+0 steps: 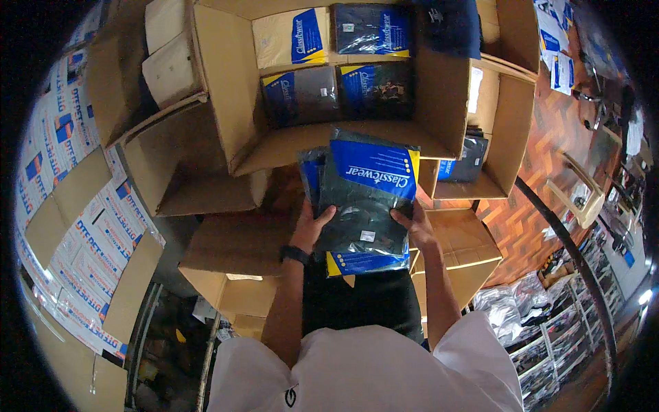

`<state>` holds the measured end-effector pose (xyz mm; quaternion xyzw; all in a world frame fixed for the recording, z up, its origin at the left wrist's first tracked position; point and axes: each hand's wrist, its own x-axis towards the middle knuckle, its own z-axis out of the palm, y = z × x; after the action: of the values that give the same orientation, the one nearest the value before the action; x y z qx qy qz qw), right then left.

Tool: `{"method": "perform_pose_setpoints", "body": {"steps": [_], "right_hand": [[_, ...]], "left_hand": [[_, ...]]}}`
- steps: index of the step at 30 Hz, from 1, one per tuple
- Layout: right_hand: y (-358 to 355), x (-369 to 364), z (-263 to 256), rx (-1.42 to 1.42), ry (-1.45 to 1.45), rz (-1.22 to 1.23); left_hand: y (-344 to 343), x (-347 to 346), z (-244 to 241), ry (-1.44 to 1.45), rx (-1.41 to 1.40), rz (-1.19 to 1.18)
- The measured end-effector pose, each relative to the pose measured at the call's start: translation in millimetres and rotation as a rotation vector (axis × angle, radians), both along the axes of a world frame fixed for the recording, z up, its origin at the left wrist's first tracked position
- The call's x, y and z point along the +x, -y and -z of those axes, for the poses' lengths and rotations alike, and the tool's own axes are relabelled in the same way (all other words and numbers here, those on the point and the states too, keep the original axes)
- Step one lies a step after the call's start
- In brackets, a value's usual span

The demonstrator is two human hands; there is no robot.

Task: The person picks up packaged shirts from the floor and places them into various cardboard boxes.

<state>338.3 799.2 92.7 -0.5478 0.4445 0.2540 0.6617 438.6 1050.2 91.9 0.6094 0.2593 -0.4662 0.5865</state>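
Observation:
Between my two hands is a stack of dark garment packs in clear plastic (366, 216), each with a blue and yellow printed panel. My left hand (312, 222) grips the left side, thumb on top; a black band circles that wrist. My right hand (418, 224) clasps the right side, its thumb over the top pack. Another pack (368, 262) juts out at the stack's near end. Beyond them an open cardboard box (329, 149) holds a cream pack (275, 38), a grey pack (311, 92) and two dark packs (355, 36), laid in two rows.
Dark packs (471, 159) stand in a box to the right. Cardboard flaps (237, 239) spread below my hands. Cartons wrapped in printed tape (103, 242) rise at left. A dark curved bar (571, 257) and a beige plastic chair (582, 201) are at right, over a herringbone floor (553, 134).

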Motion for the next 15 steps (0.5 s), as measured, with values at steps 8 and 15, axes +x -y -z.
{"method": "perform_pose_setpoints", "body": {"steps": [8,15], "right_hand": [[-15.8,-5.3,45.8,-0.199,0.044,0.078],[-15.1,-4.8,50.6,-0.108,0.068,0.287]], "left_hand": [[4.5,29.0,5.7,0.119,0.017,0.22],[-1.5,21.9,23.8,-0.068,-0.009,-0.01]]}}
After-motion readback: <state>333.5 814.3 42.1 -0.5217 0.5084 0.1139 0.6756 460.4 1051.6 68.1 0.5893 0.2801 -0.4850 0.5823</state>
